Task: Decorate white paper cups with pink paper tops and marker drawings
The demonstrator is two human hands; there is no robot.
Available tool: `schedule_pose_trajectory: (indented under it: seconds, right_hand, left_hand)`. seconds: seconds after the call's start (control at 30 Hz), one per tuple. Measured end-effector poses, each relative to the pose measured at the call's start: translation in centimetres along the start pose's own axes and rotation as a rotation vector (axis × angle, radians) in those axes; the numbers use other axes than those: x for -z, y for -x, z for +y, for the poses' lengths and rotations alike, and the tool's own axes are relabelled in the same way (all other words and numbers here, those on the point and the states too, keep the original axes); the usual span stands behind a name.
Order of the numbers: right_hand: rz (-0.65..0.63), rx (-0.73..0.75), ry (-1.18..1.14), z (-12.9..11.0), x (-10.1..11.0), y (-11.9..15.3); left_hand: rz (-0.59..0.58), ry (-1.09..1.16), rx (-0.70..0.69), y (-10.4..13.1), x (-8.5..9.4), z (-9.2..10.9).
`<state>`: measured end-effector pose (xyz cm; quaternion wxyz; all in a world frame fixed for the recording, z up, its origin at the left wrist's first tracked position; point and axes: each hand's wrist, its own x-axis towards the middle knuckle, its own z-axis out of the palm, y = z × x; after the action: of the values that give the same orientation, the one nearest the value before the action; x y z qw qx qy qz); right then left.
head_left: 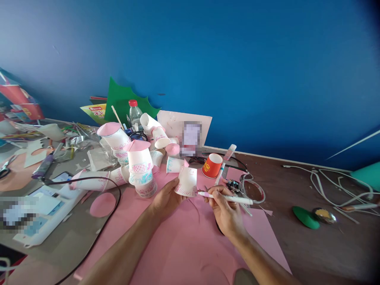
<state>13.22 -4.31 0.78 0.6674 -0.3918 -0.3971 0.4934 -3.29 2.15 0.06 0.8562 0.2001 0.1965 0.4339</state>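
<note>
My left hand (166, 199) grips a white paper cup (187, 181) by its left side, and pink drawn marks run along the cup's lower part. In my right hand (227, 211) is a white marker pen (233, 199) with a pink band; its tip points left at the cup's lower right edge. Whether the tip touches the cup I cannot tell. Left of the cup stands a stack of decorated paper cups (140, 170) topped with a pink paper cone (137, 145). A red paper cup (211, 165) stands upright behind my right hand.
Pink paper (178, 245) lies under my hands. Clear tape (253, 189) and a glue stick (229, 151) are at right. A water bottle (135, 113) and green paper (123, 101) stand against the blue wall. A black cable (111, 215) crosses the left side; scissors (6, 169) lie far left.
</note>
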Motion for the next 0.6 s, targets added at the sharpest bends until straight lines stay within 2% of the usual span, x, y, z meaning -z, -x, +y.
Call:
schedule_pose_trajectory:
  seconds: [0.37,0.6]
  right_hand:
    - [-0.006,-0.031,0.015,-0.01,-0.13,0.06]
    - [0.042,-0.026,-0.025,-0.03,-0.31,-0.14]
  left_hand:
    - [0.021,-0.008,0.007,0.06,-0.2,0.05]
    - [0.02,-0.063,0.0,0.12,-0.44,0.2]
